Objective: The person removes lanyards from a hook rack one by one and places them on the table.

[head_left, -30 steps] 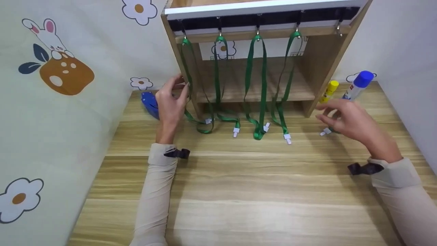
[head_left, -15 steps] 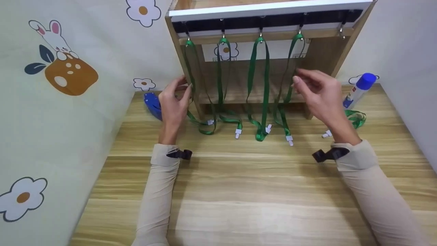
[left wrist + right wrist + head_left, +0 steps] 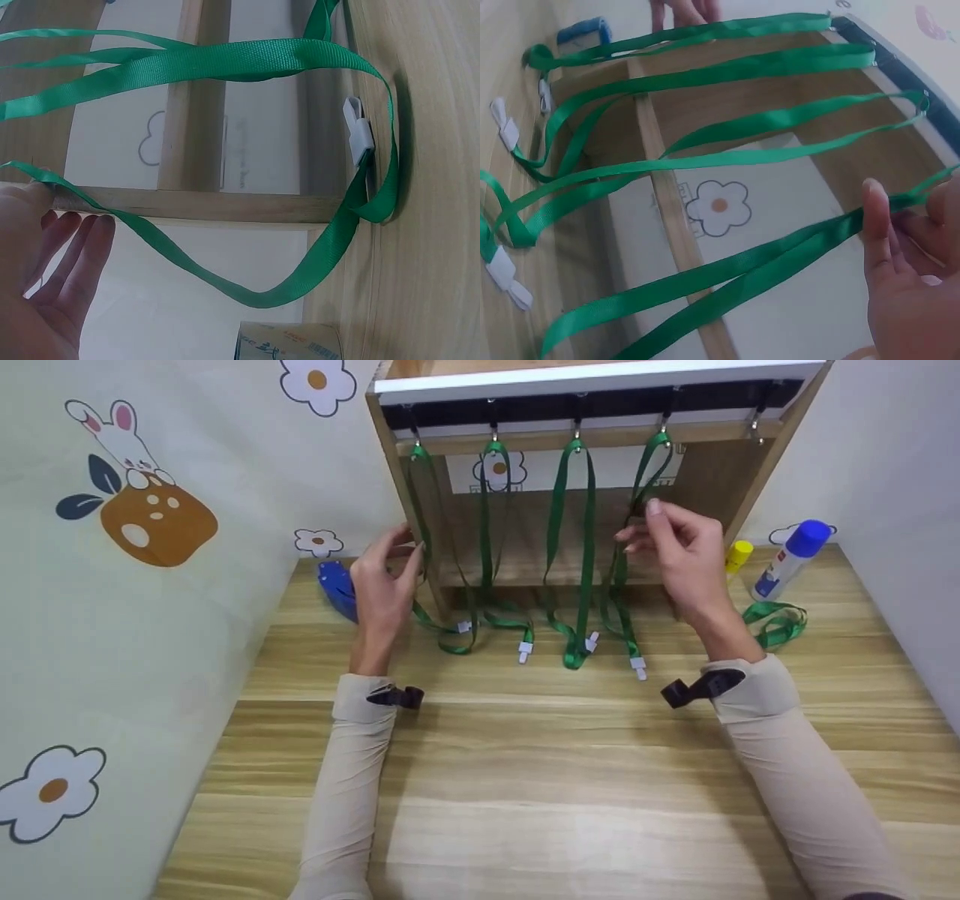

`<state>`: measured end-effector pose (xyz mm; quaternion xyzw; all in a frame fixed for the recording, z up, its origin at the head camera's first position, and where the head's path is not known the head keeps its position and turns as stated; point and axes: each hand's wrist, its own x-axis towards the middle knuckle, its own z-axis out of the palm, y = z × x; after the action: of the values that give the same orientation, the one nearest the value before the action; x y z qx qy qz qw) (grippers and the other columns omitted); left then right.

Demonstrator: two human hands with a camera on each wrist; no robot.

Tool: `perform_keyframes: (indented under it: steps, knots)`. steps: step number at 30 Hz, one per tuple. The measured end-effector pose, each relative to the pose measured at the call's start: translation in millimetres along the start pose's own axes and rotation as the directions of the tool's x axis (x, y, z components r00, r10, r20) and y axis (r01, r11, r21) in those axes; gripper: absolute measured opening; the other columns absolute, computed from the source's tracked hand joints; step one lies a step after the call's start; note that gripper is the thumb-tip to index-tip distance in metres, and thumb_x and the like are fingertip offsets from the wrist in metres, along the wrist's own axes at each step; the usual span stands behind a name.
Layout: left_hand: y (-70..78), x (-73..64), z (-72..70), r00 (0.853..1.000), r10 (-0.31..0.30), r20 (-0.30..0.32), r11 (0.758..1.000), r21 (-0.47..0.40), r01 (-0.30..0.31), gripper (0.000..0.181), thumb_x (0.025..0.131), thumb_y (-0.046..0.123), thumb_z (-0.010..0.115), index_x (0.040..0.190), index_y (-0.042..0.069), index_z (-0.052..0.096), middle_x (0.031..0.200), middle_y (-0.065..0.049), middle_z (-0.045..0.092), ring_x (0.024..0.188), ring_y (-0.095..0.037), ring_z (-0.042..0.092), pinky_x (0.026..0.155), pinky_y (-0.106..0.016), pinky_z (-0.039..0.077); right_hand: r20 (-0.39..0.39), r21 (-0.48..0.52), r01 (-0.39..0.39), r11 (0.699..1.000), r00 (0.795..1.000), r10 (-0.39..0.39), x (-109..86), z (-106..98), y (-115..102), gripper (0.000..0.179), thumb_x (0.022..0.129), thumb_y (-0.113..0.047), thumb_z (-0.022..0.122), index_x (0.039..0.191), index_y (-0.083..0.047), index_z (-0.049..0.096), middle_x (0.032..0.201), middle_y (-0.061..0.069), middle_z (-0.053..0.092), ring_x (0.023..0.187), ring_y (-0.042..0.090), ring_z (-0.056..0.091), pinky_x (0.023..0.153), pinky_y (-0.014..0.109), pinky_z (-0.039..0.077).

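In the head view, my left hand (image 3: pixel 384 585) grips the left side panel of the wooden shelf (image 3: pixel 750 487). In the left wrist view its fingers (image 3: pixel 94 244) lie along the panel's outer side; the thumb is mostly hidden. My right hand (image 3: pixel 690 559) holds the fourth green lanyard (image 3: pixel 780 251), whose two strands come together between thumb and fingers. That lanyard hangs from a metal hook. Three more green lanyards, the first (image 3: pixel 424 510), the second (image 3: pixel 484 525) and the third (image 3: pixel 555 517), hang to its left, with white clips at their lower ends.
A fifth hook (image 3: pixel 756 431) at the right carries nothing. A coiled green lanyard (image 3: pixel 784 626) lies on the table (image 3: pixel 525 780) at right. Behind it stand a blue-capped glue stick (image 3: pixel 791 559) and a yellow stick (image 3: pixel 739 555). A blue object (image 3: pixel 337 589) sits beside my left hand.
My right hand has moved left from near the glue sticks to the fourth lanyard and taken hold of it, drawing its strands together. My left hand has stayed on the side panel.
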<state>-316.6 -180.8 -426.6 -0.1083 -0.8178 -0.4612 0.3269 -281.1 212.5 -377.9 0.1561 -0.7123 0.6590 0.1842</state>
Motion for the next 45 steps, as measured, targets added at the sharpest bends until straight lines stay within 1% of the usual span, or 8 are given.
perform_keyframes:
  steps: [4,17,23,26,29,34,39,45]
  knots:
    - [0.1,-0.8,0.4,1.0,-0.002,0.008,1.0,-0.006,0.002,0.032,0.104,0.026,0.076,0.132,0.011,0.076,0.125,-0.007,0.081,0.104,-0.016,0.079,0.083,-0.043,0.068,0.016,0.128,-0.012,0.992,1.0,0.01,1.0,-2.3,5.0,0.025,0.11,-0.017,0.065,0.123,-0.001,0.079,0.104,0.012,0.08,0.087,0.025,0.073,0.084,0.022,0.063]
    - [-0.2,-2.2,1.6,1.0,-0.006,0.017,1.0,-0.013,0.006,0.032,0.104,0.026,0.075,0.133,0.012,0.076,0.125,-0.005,0.081,0.105,-0.014,0.078,0.082,-0.041,0.067,0.023,0.125,0.107,0.986,0.994,-0.111,0.5,-0.6,-7.3,0.023,0.107,-0.007,0.067,0.123,0.006,0.077,0.104,0.021,0.08,0.088,0.023,0.076,0.086,0.025,0.064]
    - [0.7,-1.4,1.2,1.0,-0.013,0.022,1.0,-0.014,0.013,0.033,0.104,0.027,0.076,0.134,0.013,0.076,0.126,-0.005,0.081,0.106,-0.013,0.078,0.085,-0.039,0.067,0.107,0.215,0.104,0.971,0.986,-0.129,-5.8,-9.7,-10.2,0.022,0.102,0.005,0.068,0.123,0.012,0.074,0.115,0.018,0.08,0.093,0.023,0.078,0.09,0.026,0.064]
    - [1.0,-1.7,0.8,0.999,-0.021,0.024,1.0,-0.014,0.021,0.033,0.104,0.027,0.076,0.134,0.013,0.075,0.127,-0.005,0.08,0.107,-0.012,0.077,0.085,-0.039,0.067,0.144,0.134,0.093,0.987,0.983,-0.112,-12.5,-18.0,-7.0,0.023,0.102,0.005,0.069,0.123,0.01,0.075,0.118,0.017,0.079,0.1,0.022,0.078,0.095,0.024,0.062]
    - [0.5,-2.2,0.7,1.0,-0.023,0.021,1.0,-0.016,0.024,0.033,0.104,0.027,0.076,0.134,0.012,0.075,0.126,-0.005,0.08,0.107,-0.013,0.078,0.085,-0.042,0.067,0.165,-0.054,0.079,0.995,0.984,-0.069,-17.9,-27.6,-3.5,0.023,0.103,-0.001,0.07,0.124,0.003,0.078,0.122,0.013,0.078,0.107,0.019,0.076,0.096,0.02,0.06]
    - [-0.1,-2.5,-0.1,1.0,-0.022,0.019,1.0,-0.013,0.022,0.033,0.104,0.027,0.076,0.133,0.013,0.076,0.126,-0.005,0.081,0.107,-0.014,0.078,0.084,-0.041,0.067,0.172,-0.294,0.064,0.954,0.985,-0.013,-22.7,-44.1,2.1,0.025,0.104,-0.003,0.067,0.125,-0.005,0.08,0.127,0.003,0.076,0.108,0.014,0.071,0.091,0.014,0.057]
    - [-2.1,-1.9,-0.3,1.0,0.004,0.006,1.0,0.004,-0.004,0.032,0.104,0.025,0.075,0.133,0.012,0.076,0.124,-0.004,0.081,0.104,-0.014,0.078,0.079,-0.027,0.064,0.162,-0.37,0.065,0.927,0.987,-0.004,-24.2,-55.4,4.4,0.029,0.107,-0.005,0.061,0.129,-0.008,0.079,0.131,0.006,0.075,0.111,0.01,0.07,0.095,0.011,0.055]
    - [-3.7,-1.0,0.2,1.0,0.025,-0.003,1.0,0.01,-0.024,0.032,0.103,0.024,0.076,0.132,0.01,0.076,0.123,-0.005,0.082,0.103,-0.016,0.079,0.075,-0.018,0.061,0.164,-0.414,0.088,0.906,0.986,-0.021,-25.7,-60.1,0.9,0.03,0.101,-0.011,0.077,0.131,-0.012,0.078,0.13,0.01,0.076,0.108,0.005,0.073,0.092,0.01,0.057]
